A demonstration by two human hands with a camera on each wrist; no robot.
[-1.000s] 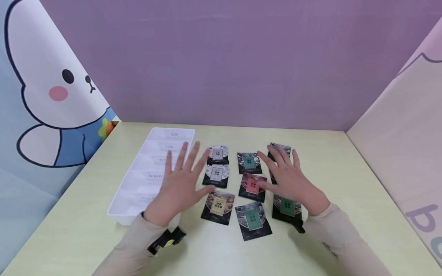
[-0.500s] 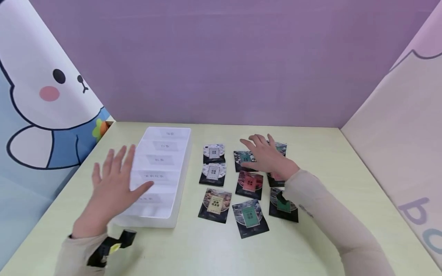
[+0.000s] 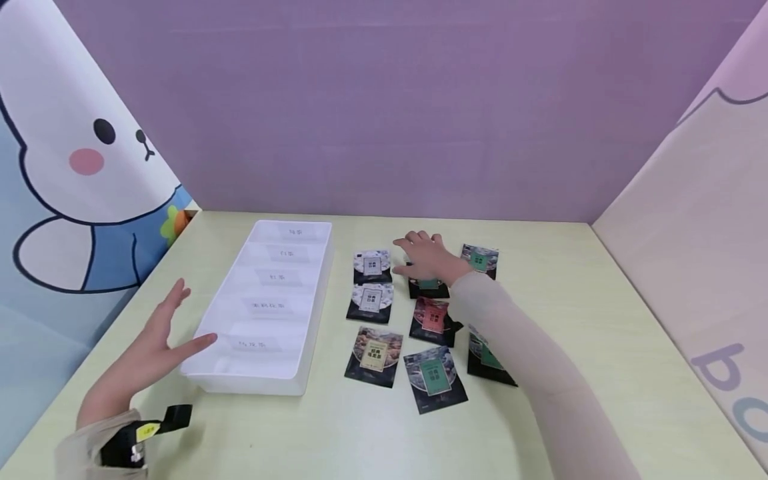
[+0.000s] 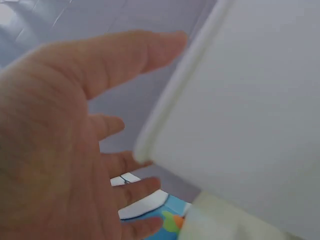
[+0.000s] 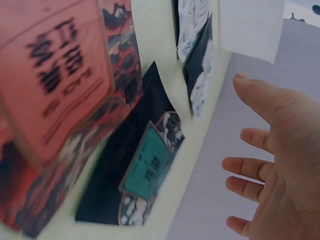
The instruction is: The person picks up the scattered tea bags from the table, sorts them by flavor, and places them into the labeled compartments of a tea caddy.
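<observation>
My left hand (image 3: 147, 350) is beside the near left corner of a white divided tray (image 3: 315, 313), thumb stretched toward its rim, fingers extended and holding nothing. In the left wrist view the thumb and fingers stand around the pale tray wall (image 4: 240, 115). My right hand (image 3: 427, 259), fingers spread and slightly bent, hovers over the far middle tea sachet with a teal label (image 3: 429, 285), partly covering it. The right wrist view shows nothing in that hand, with the red-labelled tea sachet (image 5: 65, 75) close to the camera and the teal-labelled one beyond.
Two white-patterned sachets (image 3: 369, 301) lie near the tray's right side. A yellow-labelled sachet (image 3: 373, 358) and a teal-labelled one (image 3: 435, 379) lie nearer. More sachets (image 3: 480, 259) are at right, partly hidden by the sleeve. Handwritten labels mark the tray's compartments. A purple wall (image 3: 384, 133) stands behind.
My left hand has moved left and down from over the tray to its left side. My right hand has shifted left and farther away over the sachets. The sachets and tray stay put.
</observation>
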